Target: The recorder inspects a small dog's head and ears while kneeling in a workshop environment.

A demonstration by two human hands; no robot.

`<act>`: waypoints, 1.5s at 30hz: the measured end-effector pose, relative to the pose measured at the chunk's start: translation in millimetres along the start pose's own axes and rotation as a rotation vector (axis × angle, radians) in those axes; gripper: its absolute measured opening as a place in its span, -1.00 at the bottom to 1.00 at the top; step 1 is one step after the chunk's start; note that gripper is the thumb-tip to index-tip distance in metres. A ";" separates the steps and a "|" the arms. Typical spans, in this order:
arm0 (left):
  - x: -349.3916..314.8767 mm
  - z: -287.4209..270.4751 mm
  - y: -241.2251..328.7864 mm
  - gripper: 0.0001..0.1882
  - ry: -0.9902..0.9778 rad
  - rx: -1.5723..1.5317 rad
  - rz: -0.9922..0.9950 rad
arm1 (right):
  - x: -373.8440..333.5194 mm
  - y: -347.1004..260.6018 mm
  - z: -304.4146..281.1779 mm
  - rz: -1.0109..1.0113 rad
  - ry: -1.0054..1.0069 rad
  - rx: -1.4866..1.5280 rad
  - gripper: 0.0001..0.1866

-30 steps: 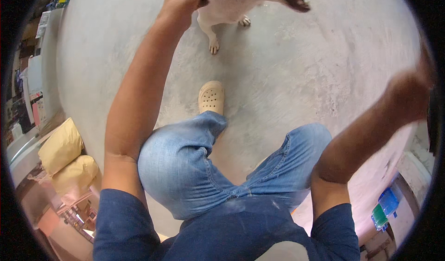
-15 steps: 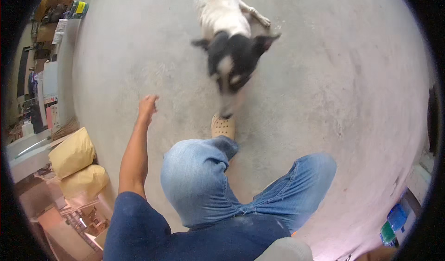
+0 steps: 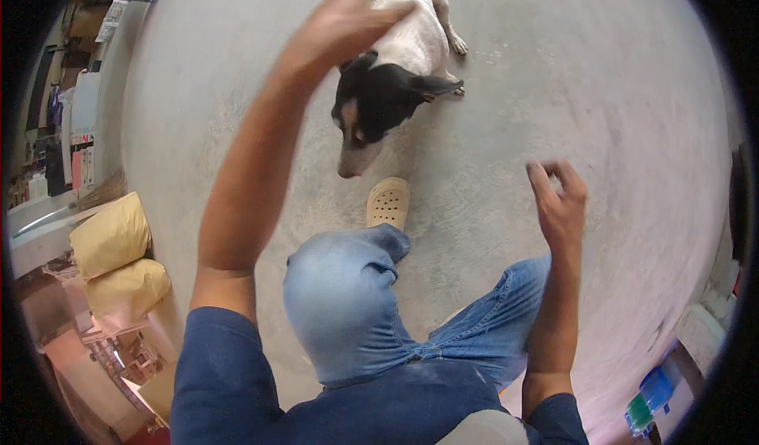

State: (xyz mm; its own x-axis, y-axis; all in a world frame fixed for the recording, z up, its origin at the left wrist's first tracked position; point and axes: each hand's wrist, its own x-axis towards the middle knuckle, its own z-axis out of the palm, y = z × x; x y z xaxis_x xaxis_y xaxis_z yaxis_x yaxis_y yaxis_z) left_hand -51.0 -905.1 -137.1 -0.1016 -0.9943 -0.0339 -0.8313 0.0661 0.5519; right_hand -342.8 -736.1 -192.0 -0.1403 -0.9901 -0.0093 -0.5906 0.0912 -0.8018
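Observation:
A white dog (image 3: 411, 30) with a black head and a pale muzzle is on the floor in front of me, its nose lowered toward my beige clog (image 3: 389, 204). My left hand (image 3: 352, 22) reaches out over the dog's neck and back, blurred by motion. Its thumb and fingers are apart, and whether it touches the fur cannot be told. On the right, my right hand (image 3: 563, 188) is raised above the floor with thumb and fingers curled into a pinch. Anything between those fingertips is too small to make out.
Grey concrete floor (image 3: 474, 144) surrounds the dog and my bent legs in blue jeans (image 3: 340, 295). Along the left stand stacked yellow sacks (image 3: 118, 239), a broom (image 3: 103, 192) and cluttered shelves. At the lower right lie blue and green plastic things (image 3: 655, 390).
My left hand has moved forward and right, over the dog. My right hand has come into view. The dog's head has drawn back from my clog and turned slightly left.

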 end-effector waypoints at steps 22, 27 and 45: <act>-74.2 112.5 -45.2 -0.51 0.206 -0.143 -0.278 | 60.5 -30.6 182.3 0.129 -0.002 0.288 -0.44; -70.3 105.1 -41.5 -0.53 0.260 -0.331 -0.237 | 61.4 -19.6 164.4 0.169 0.033 0.425 -0.70; 123.9 87.2 -38.0 -0.68 -0.295 0.872 0.540 | 26.8 -31.6 174.3 -0.196 0.142 0.091 -0.69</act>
State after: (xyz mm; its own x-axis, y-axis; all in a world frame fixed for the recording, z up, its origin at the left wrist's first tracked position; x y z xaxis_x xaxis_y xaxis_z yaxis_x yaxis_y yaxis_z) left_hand -79.7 -1023.5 -235.0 -0.6046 -0.7633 -0.2276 -0.7287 0.6454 -0.2289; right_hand -189.4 -784.1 -271.1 -0.1439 -0.9624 0.2302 -0.5444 -0.1172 -0.8306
